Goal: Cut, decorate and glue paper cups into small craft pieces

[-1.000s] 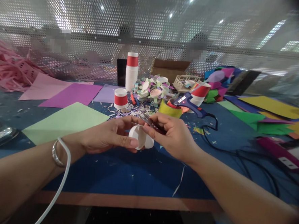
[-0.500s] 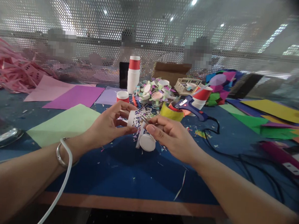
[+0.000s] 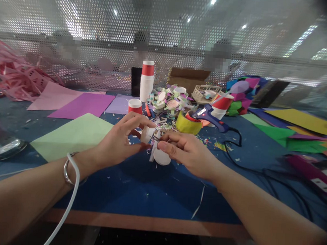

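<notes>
My left hand (image 3: 125, 138) holds a short white round piece, like the cut-off bottom of a paper cup (image 3: 147, 134), between thumb and fingers. Its open side is turned towards my right hand. My right hand (image 3: 186, 153) pinches a small metal tool with two thin pointed tips (image 3: 154, 138); the fingers hide the rest of it. These tips are at the rim of the cup bottom; whether they touch it I cannot tell. Just below the tool, a white disc (image 3: 162, 157) lies on the table beside a pale narrow stick (image 3: 153, 151).
Behind my hands are a red-and-white paper cup (image 3: 135, 106), a tall cup stack (image 3: 147, 81) and a heap of paper-trimmed cup pieces (image 3: 172, 101). A blue glue gun (image 3: 208, 116) rests on a yellow tape roll (image 3: 188, 124), its cord trailing right. Coloured sheets (image 3: 71, 135) lie left.
The cup bottom has turned so that its inside shows more. My right hand has moved slightly left and down, bringing the tool's tips to the cup bottom's rim.
</notes>
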`<action>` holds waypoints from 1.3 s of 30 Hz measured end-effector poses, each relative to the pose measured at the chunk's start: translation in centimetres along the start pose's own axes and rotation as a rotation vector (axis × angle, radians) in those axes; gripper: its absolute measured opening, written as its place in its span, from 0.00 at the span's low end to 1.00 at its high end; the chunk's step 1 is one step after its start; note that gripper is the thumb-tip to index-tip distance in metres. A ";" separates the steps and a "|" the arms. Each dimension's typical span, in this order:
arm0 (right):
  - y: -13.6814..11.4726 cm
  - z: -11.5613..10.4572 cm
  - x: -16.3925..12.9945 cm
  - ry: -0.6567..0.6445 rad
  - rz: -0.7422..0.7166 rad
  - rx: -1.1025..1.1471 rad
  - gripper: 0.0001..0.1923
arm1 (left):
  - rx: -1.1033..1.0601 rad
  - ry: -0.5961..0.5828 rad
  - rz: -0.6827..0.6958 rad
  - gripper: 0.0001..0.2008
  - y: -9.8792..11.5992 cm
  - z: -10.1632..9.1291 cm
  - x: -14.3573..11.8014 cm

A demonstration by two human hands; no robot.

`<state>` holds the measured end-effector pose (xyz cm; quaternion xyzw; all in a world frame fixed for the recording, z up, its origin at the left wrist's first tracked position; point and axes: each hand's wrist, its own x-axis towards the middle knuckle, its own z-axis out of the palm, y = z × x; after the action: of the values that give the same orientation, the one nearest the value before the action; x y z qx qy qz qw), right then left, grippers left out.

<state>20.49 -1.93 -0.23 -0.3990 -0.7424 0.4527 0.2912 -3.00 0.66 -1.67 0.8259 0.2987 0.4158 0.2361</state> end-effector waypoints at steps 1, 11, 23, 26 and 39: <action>0.0 0.0 0.0 0.001 0.003 -0.001 0.20 | 0.002 0.000 0.010 0.23 0.0 0.0 0.0; -0.2 0.2 -0.1 -0.002 -0.023 0.054 0.18 | 0.002 0.006 0.052 0.21 0.6 -0.1 0.1; -0.8 -0.3 -0.3 -0.018 0.010 0.188 0.20 | -0.267 -0.155 -0.107 0.22 0.8 -0.7 -0.3; -0.6 -0.3 -0.3 -0.019 0.029 0.183 0.20 | -0.248 -0.139 -0.128 0.22 0.6 -0.6 -0.3; -0.5 -0.4 -0.3 -0.051 0.019 0.107 0.19 | -0.250 -0.056 -0.136 0.21 0.6 -0.2 0.0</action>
<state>20.79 -2.10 0.33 -0.3784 -0.7204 0.5045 0.2887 -3.00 0.23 -1.15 0.7791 0.2932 0.4096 0.3733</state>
